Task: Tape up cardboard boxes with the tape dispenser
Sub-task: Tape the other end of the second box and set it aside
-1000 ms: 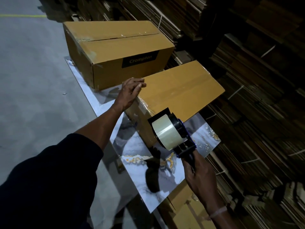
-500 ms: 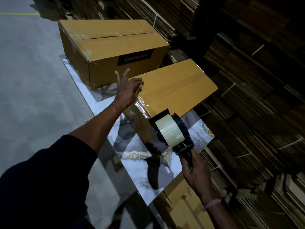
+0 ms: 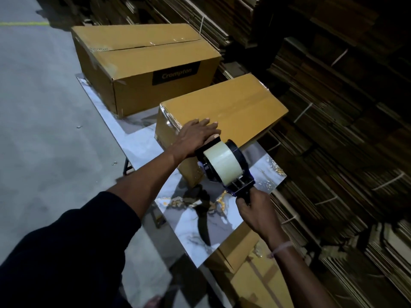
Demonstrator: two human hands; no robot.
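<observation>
Our left hand [image 3: 195, 135] lies flat on the small box [image 3: 224, 112] mid-frame — right hand [image 3: 253, 210] grips the tape dispenser [image 3: 224, 165]. We should press down and pull straight.

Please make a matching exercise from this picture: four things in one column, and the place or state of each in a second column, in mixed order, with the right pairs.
Things:
1. left hand
2. right hand
3. large brown cardboard box with black "Crompton" label
4. roll of clear tape on the dark dispenser

Places or states:
A. at the table's far end
B. grips the dispenser handle
C. lies flat on the nearer plain brown cardboard box
D. at that nearer box's near edge

Pairs: 1-C, 2-B, 3-A, 4-D
</observation>
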